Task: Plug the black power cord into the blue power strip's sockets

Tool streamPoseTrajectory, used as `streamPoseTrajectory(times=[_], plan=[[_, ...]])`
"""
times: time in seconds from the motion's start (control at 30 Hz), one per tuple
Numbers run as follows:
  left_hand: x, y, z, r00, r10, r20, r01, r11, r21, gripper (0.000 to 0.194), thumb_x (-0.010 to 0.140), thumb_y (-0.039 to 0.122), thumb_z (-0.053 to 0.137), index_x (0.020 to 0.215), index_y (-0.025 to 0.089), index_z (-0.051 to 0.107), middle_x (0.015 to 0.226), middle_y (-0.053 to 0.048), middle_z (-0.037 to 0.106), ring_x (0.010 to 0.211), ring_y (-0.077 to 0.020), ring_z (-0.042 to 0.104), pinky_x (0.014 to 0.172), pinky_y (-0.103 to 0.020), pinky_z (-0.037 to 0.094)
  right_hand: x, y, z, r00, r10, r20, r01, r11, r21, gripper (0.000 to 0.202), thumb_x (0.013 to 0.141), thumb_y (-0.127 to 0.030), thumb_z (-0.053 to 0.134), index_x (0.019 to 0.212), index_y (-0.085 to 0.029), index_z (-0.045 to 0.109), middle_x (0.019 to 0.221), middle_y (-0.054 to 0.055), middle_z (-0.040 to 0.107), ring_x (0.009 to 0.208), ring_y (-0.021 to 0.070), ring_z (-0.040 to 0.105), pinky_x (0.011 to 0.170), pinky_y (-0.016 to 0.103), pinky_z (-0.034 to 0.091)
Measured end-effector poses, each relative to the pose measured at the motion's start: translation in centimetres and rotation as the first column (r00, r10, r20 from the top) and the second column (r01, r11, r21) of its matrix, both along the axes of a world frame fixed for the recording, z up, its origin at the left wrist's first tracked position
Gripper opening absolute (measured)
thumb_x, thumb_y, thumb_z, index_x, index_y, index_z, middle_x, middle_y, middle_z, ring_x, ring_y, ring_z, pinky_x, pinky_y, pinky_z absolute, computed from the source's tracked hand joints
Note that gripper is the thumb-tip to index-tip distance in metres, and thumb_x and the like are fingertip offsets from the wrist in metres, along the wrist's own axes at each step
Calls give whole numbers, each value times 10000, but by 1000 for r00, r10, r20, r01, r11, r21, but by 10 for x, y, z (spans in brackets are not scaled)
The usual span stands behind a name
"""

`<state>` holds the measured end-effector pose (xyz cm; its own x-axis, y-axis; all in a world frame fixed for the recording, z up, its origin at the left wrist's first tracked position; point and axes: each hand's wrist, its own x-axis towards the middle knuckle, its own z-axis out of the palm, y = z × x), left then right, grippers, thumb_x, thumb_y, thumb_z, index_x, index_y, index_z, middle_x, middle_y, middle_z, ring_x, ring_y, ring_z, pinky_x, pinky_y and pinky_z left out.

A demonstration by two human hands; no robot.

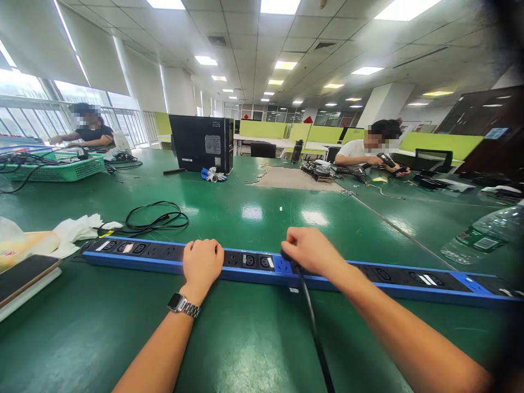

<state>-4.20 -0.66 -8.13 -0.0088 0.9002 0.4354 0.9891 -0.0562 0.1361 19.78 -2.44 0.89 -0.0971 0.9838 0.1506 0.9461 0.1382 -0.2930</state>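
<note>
A long blue power strip (245, 275) with black socket panels lies across the green table. My left hand (203, 262) is wrapped over it left of the middle, fingers closed round its body; a metal-band watch (183, 304) sits on that wrist. To the right, my right hand (308, 250) is closed round a black plug, mostly hidden by the fingers, at a socket beside a blue socket section. From under this hand a black cable (314, 322) runs down toward the near edge of view. How far the plug is in cannot be seen.
A coiled black cable (158, 218) lies behind the strip. At left are a phone (27, 279), tissues (79, 232) and a green basket (67, 169). A black computer case (200, 143) stands farther back. A bottle (483, 234) lies right. Two people sit across the table.
</note>
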Motion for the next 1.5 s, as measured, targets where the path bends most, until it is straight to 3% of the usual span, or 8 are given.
streamPoseTrajectory(times=[0.2, 0.5, 0.73, 0.87, 1.0, 1.1, 1.3, 1.5], plan=[[0, 0, 0, 1000, -2, 6, 2, 1000, 2, 378, 927, 271, 364, 766, 202, 699, 837, -80, 735, 870, -244, 644, 920, -415, 385, 64, -8, 38, 998, -10, -69, 16, 996, 87, 260, 764, -377, 542, 570, -207, 514, 523, -19, 547, 525, 121, 468, 525, 241, 325], [1, 1, -1, 1000, 6, -1, -6, 1000, 15, 369, 928, 266, 371, 767, 193, 694, 811, -73, 727, 864, -242, 644, 927, -411, 383, 113, -8, -26, 999, 33, 9, -32, 999, -42, 294, 746, -447, 485, 558, -223, 452, 508, -18, 514, 514, 132, 431, 528, 258, 323], [2, -1, 2, 1000, 8, 4, -8, 1000, -5, 382, 931, 271, 364, 771, 192, 701, 828, -76, 731, 866, -241, 642, 918, -408, 387, 117, -8, -37, 999, 41, -17, -42, 997, -60, 289, 733, -450, 483, 557, -222, 457, 521, -12, 523, 519, 133, 438, 517, 255, 321], [2, 0, 2, 1000, 15, -4, -15, 1000, -1, 382, 929, 268, 364, 770, 190, 703, 825, -83, 732, 860, -241, 644, 910, -410, 389, 114, -8, -23, 999, 27, -33, -27, 999, -18, 287, 706, -420, 524, 515, -217, 454, 488, -19, 515, 498, 124, 432, 501, 247, 318], [2, 0, 1, 1000, 12, -2, -12, 1000, 8, 381, 929, 269, 366, 766, 192, 702, 814, -77, 728, 859, -242, 643, 916, -413, 386, 85, -10, 18, 971, -68, -231, 109, 980, 169, 277, 721, -414, 554, 543, -207, 511, 477, -20, 528, 476, 118, 459, 489, 238, 332], [2, 1, 0, 1000, 18, -3, -18, 1000, 9, 377, 927, 264, 369, 762, 188, 700, 810, -77, 725, 864, -248, 642, 913, -417, 388, 32, -8, 33, 914, 16, -406, 31, 994, 108, 237, 732, -358, 574, 566, -195, 525, 518, -14, 572, 490, 114, 497, 493, 224, 350], [0, 0, -2, 1000, 0, -13, 0, 999, 40, 370, 931, 264, 374, 760, 190, 694, 811, -82, 726, 858, -250, 646, 899, -417, 391, -80, 19, -14, 938, 41, -343, -56, 998, -36, 159, 704, -185, 577, 550, -186, 537, 591, -8, 608, 580, 109, 502, 540, 221, 333], [0, 0, -4, 1000, 2, 3, -3, 997, 71, 336, 932, 262, 396, 807, 193, 700, 833, -77, 733, 879, -255, 650, 919, -429, 387, -110, 30, -33, 980, -31, -197, 13, 996, -91, 111, 727, -202, 568, 663, -194, 658, 764, 42, 708, 682, 148, 589, 583, 243, 362]])
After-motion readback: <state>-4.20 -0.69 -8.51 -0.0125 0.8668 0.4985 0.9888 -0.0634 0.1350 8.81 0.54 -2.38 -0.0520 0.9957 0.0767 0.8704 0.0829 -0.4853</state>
